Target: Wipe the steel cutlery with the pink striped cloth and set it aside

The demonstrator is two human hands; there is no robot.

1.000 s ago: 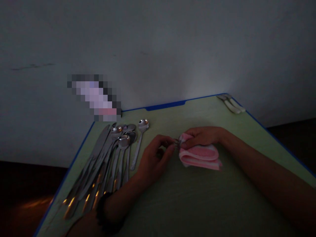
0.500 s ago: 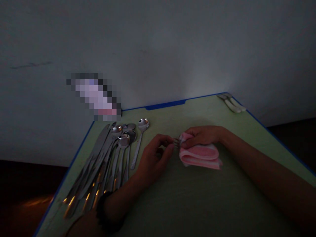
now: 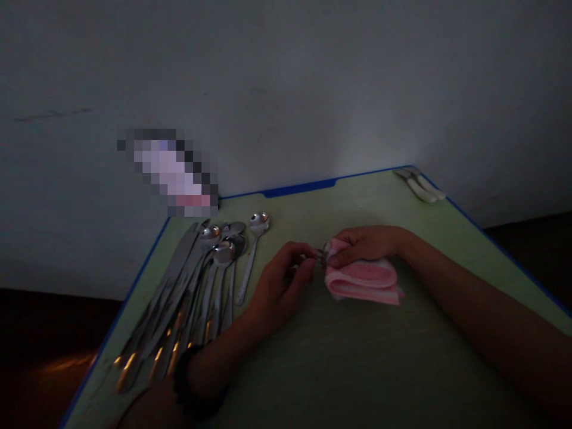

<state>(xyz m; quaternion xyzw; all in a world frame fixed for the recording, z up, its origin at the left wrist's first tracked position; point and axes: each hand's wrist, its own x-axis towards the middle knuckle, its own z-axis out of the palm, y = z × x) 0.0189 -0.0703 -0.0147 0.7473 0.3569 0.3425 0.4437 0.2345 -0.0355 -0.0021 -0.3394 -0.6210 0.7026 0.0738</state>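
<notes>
Between my two hands, the metal prongs of a fork (image 3: 320, 257) show; the rest of it is hidden. My left hand (image 3: 286, 283) pinches the prong tips between thumb and fingers, with a dark band round the wrist. Thumb and fingers of my right hand (image 3: 366, 245) are closed on a folded pink cloth (image 3: 364, 283), which wraps the fork just behind the prongs. The cloth's loose folds hang below that hand. Left of my left hand, a single spoon (image 3: 259, 223) lies with its bowl pointing away from me.
Several spoons (image 3: 224, 253) and table knives (image 3: 181, 256) lie in a group on the left of the green table (image 3: 348, 363). Two light-handled forks (image 3: 422, 186) rest at its far right corner. A blurred-out object (image 3: 170, 170) stands at the far left, before the wall (image 3: 286, 89).
Both hands keep nearly the same place and grip on fork and cloth. The view has shifted very slightly; nothing else has visibly moved.
</notes>
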